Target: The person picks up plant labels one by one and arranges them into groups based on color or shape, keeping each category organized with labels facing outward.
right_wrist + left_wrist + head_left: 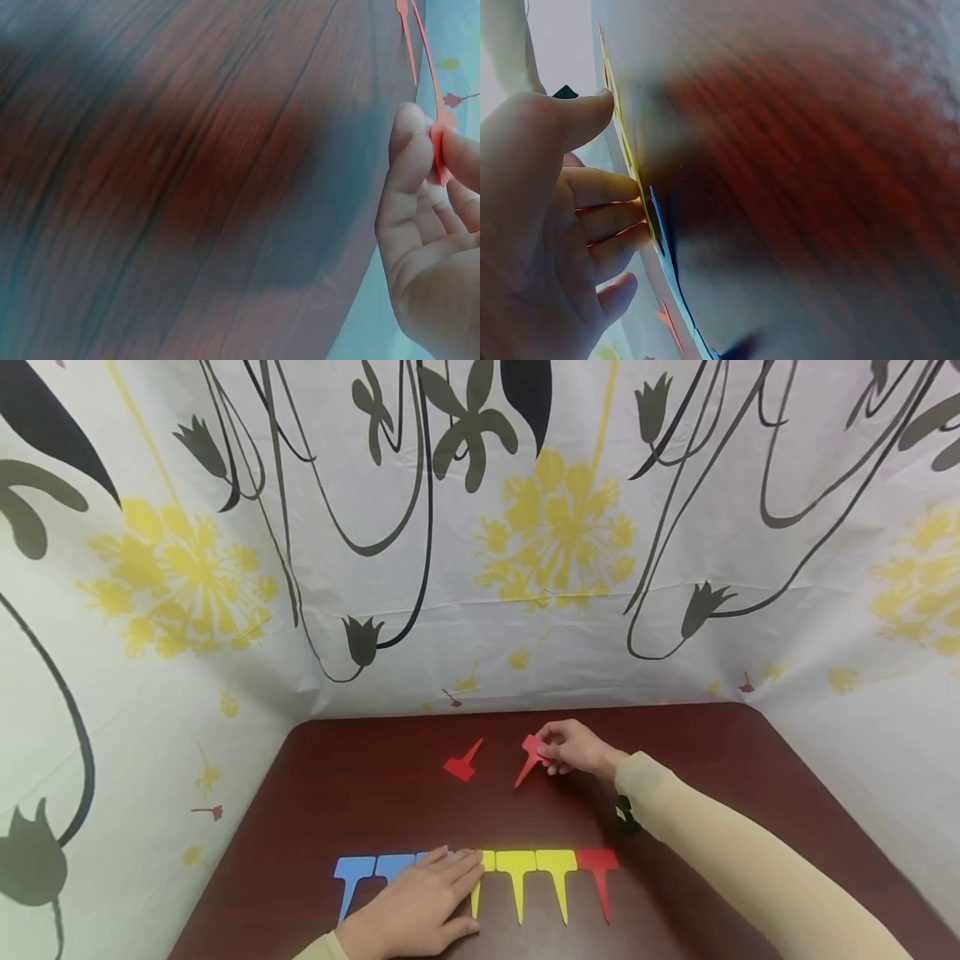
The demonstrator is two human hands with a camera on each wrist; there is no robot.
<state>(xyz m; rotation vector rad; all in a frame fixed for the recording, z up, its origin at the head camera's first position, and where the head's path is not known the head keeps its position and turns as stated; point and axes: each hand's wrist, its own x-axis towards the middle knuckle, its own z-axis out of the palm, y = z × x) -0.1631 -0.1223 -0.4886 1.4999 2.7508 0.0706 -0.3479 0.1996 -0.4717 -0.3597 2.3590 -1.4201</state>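
My right hand (573,750) pinches a red T-shaped plant label (529,760) between thumb and fingertips near the back of the table. In the right wrist view, the thumb and forefinger meet on its wide head (441,146), and its spike points away. A second red plant label (460,767) lies just left of it. My left hand (423,902) rests with extended fingers on a row of labels, covering part of it. Blue labels (355,868) form its left end, yellow labels (516,862) follow, and one red label (597,860) ends it on the right, spikes toward me.
The dark red-brown wooden table (390,810) has rounded back corners. A patterned cloth (450,568) with flowers and stems hangs close around its back and sides. A dark band (627,814) shows below my right wrist.
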